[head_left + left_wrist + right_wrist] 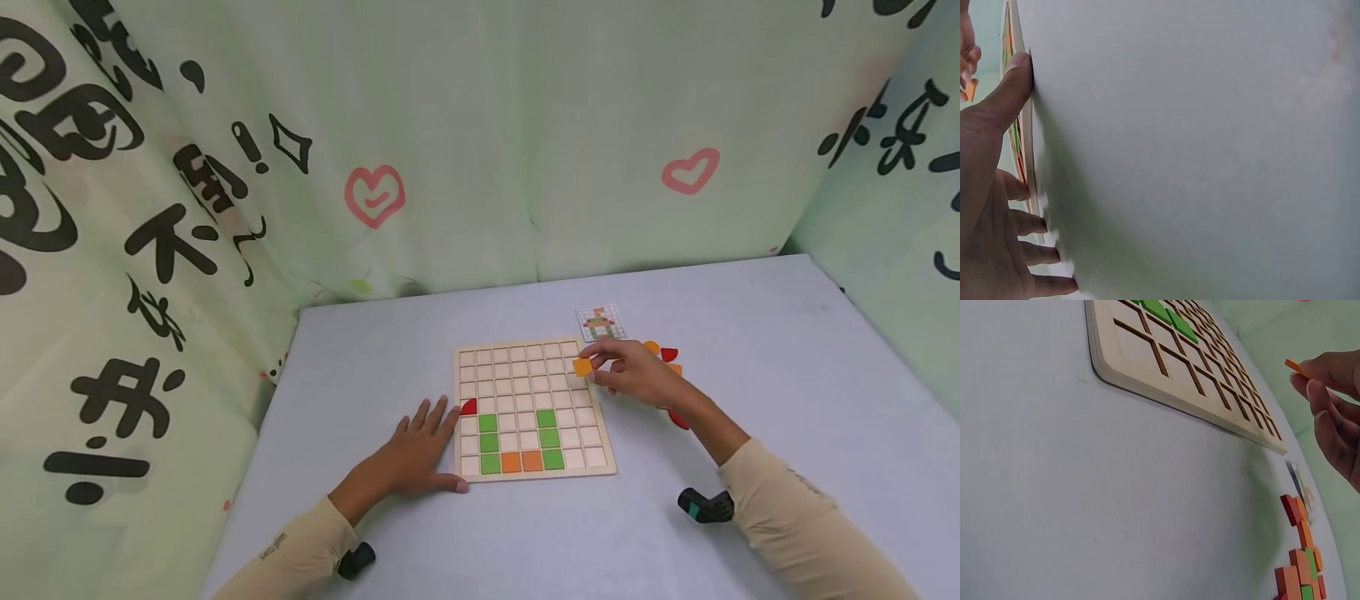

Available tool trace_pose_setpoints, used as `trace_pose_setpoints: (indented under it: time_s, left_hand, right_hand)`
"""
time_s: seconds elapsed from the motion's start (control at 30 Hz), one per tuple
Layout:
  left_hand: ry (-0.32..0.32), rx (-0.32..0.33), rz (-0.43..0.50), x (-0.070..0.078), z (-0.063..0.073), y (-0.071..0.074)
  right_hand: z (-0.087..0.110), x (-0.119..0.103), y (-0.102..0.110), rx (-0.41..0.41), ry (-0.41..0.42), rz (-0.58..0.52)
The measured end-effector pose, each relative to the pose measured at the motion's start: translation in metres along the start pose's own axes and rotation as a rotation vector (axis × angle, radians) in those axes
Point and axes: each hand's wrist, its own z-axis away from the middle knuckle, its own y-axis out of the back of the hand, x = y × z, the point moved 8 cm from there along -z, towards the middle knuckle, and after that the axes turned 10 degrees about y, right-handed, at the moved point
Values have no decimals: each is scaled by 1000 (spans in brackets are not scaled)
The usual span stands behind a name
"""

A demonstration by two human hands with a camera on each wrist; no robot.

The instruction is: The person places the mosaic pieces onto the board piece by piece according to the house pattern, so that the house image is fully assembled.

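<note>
My right hand (632, 371) pinches an orange square tile (582, 367) between thumb and fingers, held over the upper right side of a wooden grid board (536, 340). In the right wrist view the tile (1295, 367) shows edge-on at the fingertips. The left hand (420, 450) lies with fingers spread at the board's left edge; in the left wrist view its thumb (1013, 87) touches the frame. Two columns of green tiles (488, 442) sit in the grid, with two orange tiles (521, 462) between them in the bottom row. A red quarter-round tile (468, 407) sits at the left edge.
Behind the board lies a pattern card (601, 322). Red, orange and green pieces (1300, 569) are gathered to the right of the board, partly behind my right arm. A white-covered table (375, 350) carries everything, with printed curtains (525, 150) around it.
</note>
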Motion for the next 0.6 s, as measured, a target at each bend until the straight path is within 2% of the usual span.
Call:
trace_pose_setpoints:
  time_s: [0.6]
  left_hand:
    - [3, 2, -16, 0, 0, 0]
  right_hand:
    - [-38, -25, -62, -130, 91, 12]
